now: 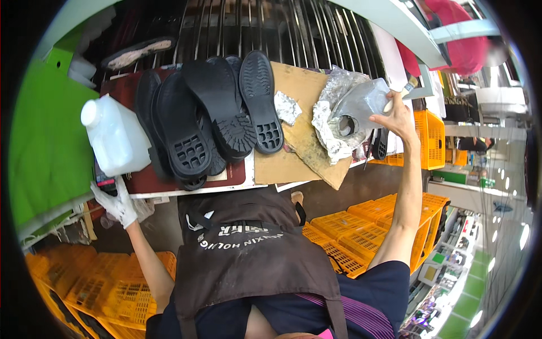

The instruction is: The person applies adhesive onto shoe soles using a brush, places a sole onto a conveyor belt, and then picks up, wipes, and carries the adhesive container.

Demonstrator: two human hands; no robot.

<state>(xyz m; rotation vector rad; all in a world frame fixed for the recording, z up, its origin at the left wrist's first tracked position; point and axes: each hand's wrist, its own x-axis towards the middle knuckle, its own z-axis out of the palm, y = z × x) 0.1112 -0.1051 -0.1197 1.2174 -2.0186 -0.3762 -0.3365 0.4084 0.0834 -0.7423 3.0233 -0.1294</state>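
Observation:
My left hand (117, 204), in a white glove, is at the table's left front corner, just below a translucent white jug (117, 135). Its fingers are spread beside a small dark object (105, 179) partly hidden under the jug. On the right, my bare right hand (400, 120) is closed around a small brush (410, 86), its bristle end pointing up and away. Close to that hand, a cut clear plastic container (361, 104) lies tilted in crumpled wrapping (323, 127). Several black shoe soles (261, 101) lie in an overlapping pile left of centre, treads up.
Brown cardboard (299, 152) covers the table's right part, with a crumpled white scrap (288, 107) on it. Metal rollers (254, 28) run behind. Orange crates (361, 226) stand low on both sides. A green surface (51, 141) lies left. Someone in red (460, 39) is at far right.

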